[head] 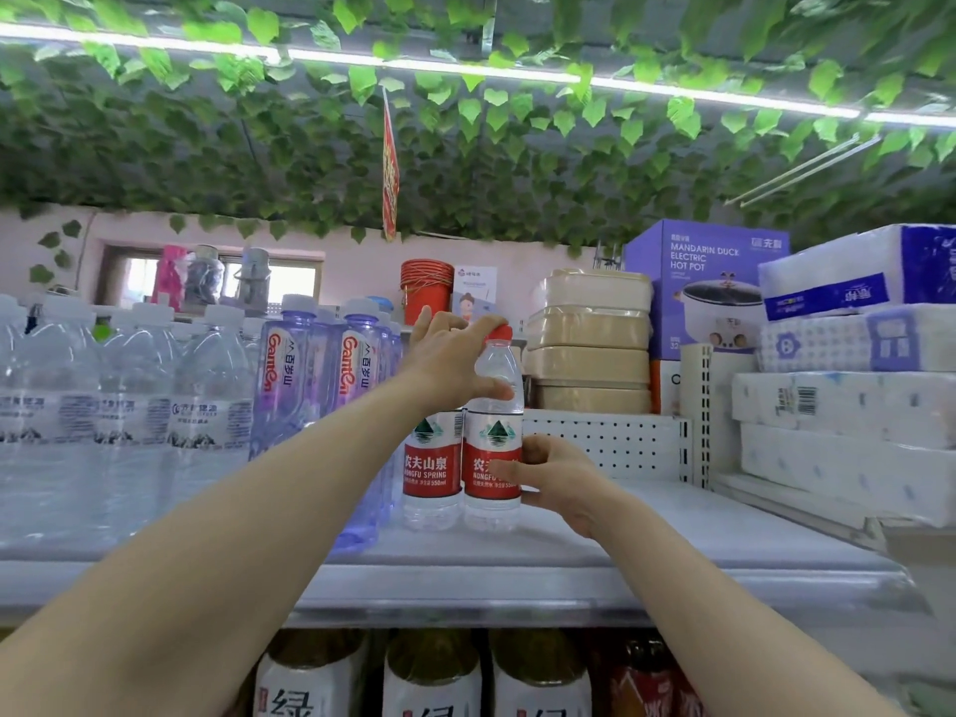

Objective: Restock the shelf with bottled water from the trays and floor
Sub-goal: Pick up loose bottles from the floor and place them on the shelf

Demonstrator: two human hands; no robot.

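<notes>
Placement of one bottle is what I am working through. The red-capped water bottle [492,432] is standing upright on the top shelf [517,561], its base seemingly down on the board and its side touching a matching bottle [432,458] on its left. My left hand [450,354] is curling round the shoulder and neck, thumb on the clear plastic below the cap and fingers arching over the top. My right hand [558,478] is wrapping its fingers round the lower part of the red label from the right side. Both hands are gripping this one bottle; neither is free.

To finish well, I am thinking of steering from the bottom with the right hand and only steadying with the left, since a push at the neck would be tipping a tall, narrow bottle. I am aiming to square the label forward like its neighbour's and to be easing the fingers away sideways, not dragging them across the plastic. The purple-tinted bottles [357,385] are standing just beyond the neighbour, so a knock leftward could be toppling a row. Bare shelf is lying open on the right, before the perforated back panel [595,442], for more. Trays and floor are lying out of view.
</notes>
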